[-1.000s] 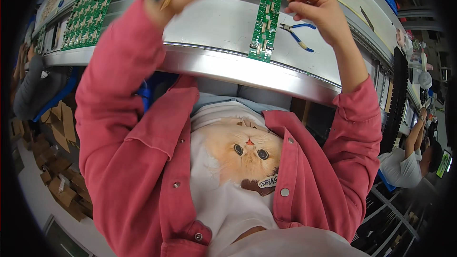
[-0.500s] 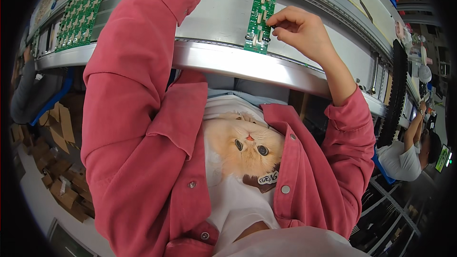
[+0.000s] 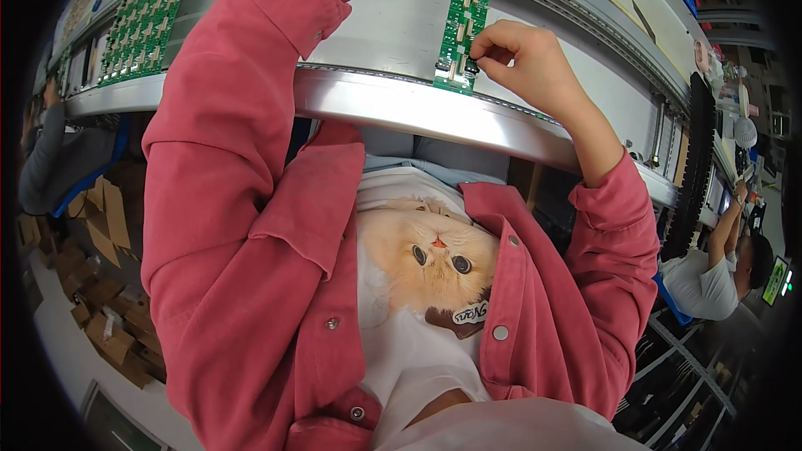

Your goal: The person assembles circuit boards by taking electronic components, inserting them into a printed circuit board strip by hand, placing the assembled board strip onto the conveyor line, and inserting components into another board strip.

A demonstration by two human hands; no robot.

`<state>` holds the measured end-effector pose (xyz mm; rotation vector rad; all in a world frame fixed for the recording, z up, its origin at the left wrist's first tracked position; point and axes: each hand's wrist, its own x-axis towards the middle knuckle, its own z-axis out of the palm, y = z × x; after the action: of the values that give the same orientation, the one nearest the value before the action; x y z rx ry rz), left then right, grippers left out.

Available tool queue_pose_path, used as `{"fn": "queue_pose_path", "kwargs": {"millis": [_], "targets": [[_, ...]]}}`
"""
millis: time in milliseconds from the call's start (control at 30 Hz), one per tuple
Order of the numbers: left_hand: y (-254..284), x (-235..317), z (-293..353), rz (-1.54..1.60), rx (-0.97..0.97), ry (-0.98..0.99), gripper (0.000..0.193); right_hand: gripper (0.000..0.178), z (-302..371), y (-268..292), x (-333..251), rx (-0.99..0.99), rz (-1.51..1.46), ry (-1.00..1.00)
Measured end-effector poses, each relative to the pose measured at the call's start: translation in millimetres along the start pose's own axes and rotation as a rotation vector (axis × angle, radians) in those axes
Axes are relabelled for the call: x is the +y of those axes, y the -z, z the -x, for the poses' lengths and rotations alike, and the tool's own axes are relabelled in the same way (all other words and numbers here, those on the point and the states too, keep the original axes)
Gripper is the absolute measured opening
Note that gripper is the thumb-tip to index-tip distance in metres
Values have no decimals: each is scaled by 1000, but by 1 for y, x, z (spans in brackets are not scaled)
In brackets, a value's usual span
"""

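Note:
A long green circuit board [image 3: 455,38] with pale connectors lies across the rail track on the bench. Small black parts sit near its close end. My right hand [image 3: 530,63] is at the board's right edge, thumb and forefinger pinched together just above the black parts. Whatever is between those fingertips is too small to make out. My left arm [image 3: 292,0], in a red sleeve, reaches up past the top of the picture, so the hand itself is out of sight.
Another group of green circuit boards [image 3: 146,29] lies on the track at the left. A metal rail [image 3: 376,104] runs along the near side. Cardboard boxes [image 3: 109,309] are piled at lower left. A seated person [image 3: 710,280] works at the far right; another person's sleeve [image 3: 42,154] shows at left.
My right hand's fingertips have come down a little closer to the board's near end, and the pinch looks tighter. The board appears shifted slightly to the right. The left sleeve moved slightly.

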<state>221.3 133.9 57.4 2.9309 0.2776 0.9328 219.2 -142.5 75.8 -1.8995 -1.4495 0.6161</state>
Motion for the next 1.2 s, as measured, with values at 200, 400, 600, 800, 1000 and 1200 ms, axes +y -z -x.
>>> {"fn": "queue_pose_path", "kwargs": {"millis": [200,400,600,800,1000,1200], "targets": [[24,31,5,92,28,-93,13,8,-2,3,-1,-23,36,9],[84,75,37,310,-18,-133,12,8,-6,10,-9,-12,133,91],[143,110,107,247,-239,-191,17,20,-38,47,20,228,489,-155],[146,131,161,414,-261,5,15,21,-104,82,133,424,721,-29],[111,127,170,467,-199,150,12,18,-135,89,140,302,976,-298],[102,127,171,453,-208,121,9,19,-135,85,123,139,1075,-362]]}}
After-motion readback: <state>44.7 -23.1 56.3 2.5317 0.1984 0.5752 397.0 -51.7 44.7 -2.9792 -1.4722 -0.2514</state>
